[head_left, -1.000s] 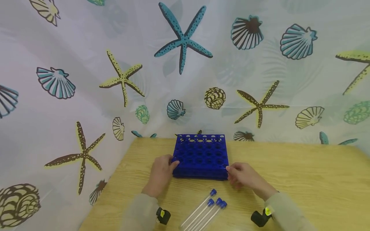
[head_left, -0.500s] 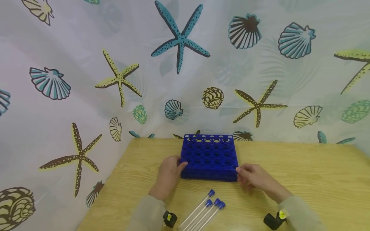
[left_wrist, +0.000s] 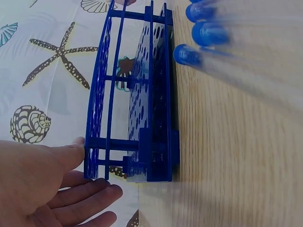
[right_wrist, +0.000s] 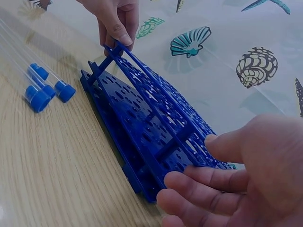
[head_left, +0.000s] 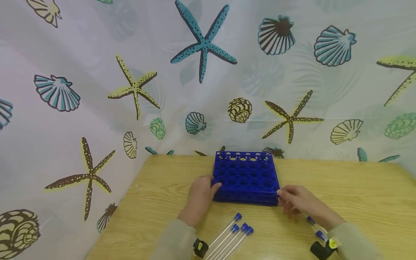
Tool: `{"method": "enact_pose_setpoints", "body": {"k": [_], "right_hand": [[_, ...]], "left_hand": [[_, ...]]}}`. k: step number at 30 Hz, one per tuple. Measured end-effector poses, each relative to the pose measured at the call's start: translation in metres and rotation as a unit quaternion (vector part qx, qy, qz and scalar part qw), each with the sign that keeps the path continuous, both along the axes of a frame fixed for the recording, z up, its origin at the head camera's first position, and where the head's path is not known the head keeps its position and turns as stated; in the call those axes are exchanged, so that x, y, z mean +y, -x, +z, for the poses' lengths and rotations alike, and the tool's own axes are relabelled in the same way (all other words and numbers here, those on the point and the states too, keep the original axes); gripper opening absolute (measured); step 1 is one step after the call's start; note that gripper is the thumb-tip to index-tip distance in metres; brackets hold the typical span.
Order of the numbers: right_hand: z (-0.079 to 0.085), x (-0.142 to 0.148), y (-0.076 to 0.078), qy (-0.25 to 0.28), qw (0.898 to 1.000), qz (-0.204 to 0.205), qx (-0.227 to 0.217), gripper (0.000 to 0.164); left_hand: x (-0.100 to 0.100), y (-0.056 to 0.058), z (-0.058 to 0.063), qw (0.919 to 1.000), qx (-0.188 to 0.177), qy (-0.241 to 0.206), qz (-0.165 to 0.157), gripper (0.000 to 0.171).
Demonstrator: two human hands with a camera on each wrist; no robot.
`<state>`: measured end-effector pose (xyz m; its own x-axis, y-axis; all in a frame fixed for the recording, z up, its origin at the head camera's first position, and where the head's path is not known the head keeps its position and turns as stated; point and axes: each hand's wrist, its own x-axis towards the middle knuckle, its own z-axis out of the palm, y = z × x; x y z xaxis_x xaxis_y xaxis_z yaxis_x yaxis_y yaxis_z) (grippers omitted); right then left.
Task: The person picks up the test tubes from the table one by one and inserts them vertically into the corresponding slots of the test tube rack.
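Observation:
A blue plastic test tube rack (head_left: 244, 177) with rows of round holes stands at the back of the table, its holes bare. My left hand (head_left: 199, 196) grips its left end, thumb on the front corner. At the right end, my right hand (head_left: 300, 202) holds the front corner between thumb and fingers. From the left wrist view, the rack (left_wrist: 158, 94) shows its layered side, with the left hand (left_wrist: 57, 184) at one end. In the right wrist view, the right hand (right_wrist: 232, 175) is at the near end, and the left hand (right_wrist: 116, 21) pinches the far end.
Several clear test tubes with blue caps (head_left: 248, 230) lie on the wooden table (head_left: 351, 195) in front of the rack. More blue-capped tubes (head_left: 321, 236) lie partly under the right forearm. A white curtain (head_left: 214, 97) with starfish and shells hangs right behind the table.
Both hands have slid the rack to the right along the table. The group of tubes in front stayed put, and more blue-capped tubes now show beside the right forearm.

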<state>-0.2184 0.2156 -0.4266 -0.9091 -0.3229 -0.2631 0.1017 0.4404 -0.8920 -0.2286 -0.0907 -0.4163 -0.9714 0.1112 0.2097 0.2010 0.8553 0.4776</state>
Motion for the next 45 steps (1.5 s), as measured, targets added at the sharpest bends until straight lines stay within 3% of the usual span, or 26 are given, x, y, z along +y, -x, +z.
{"method": "enact_pose_setpoints", "body": {"k": [5,12,27,34,40,45], "right_hand": [[0.000,0.011,-0.004,-0.004,1.000,-0.005,-0.008,0.049],[0.001,0.024,-0.010,0.000,1.000,-0.007,-0.018,0.048],[0.002,0.048,-0.024,-0.041,0.998,-0.029,-0.033,0.049],[0.003,0.054,-0.029,-0.059,0.998,-0.036,-0.007,0.048],[0.008,0.054,-0.034,-0.111,0.992,-0.048,0.031,0.055],[0.010,0.052,-0.038,-0.131,0.988,-0.039,0.068,0.058]], "left_hand": [[0.012,-0.001,0.001,0.9998,-0.014,0.017,-0.001,0.043],[0.027,-0.001,0.000,0.9985,0.002,0.054,-0.005,0.042],[0.050,-0.010,0.002,0.9980,-0.020,0.051,-0.031,0.033],[0.055,-0.015,0.001,0.9979,-0.007,0.053,-0.037,0.030],[0.058,-0.015,0.001,0.9985,-0.026,0.040,-0.027,0.031],[0.059,-0.015,-0.001,0.9984,-0.011,0.037,-0.041,0.033]]}}
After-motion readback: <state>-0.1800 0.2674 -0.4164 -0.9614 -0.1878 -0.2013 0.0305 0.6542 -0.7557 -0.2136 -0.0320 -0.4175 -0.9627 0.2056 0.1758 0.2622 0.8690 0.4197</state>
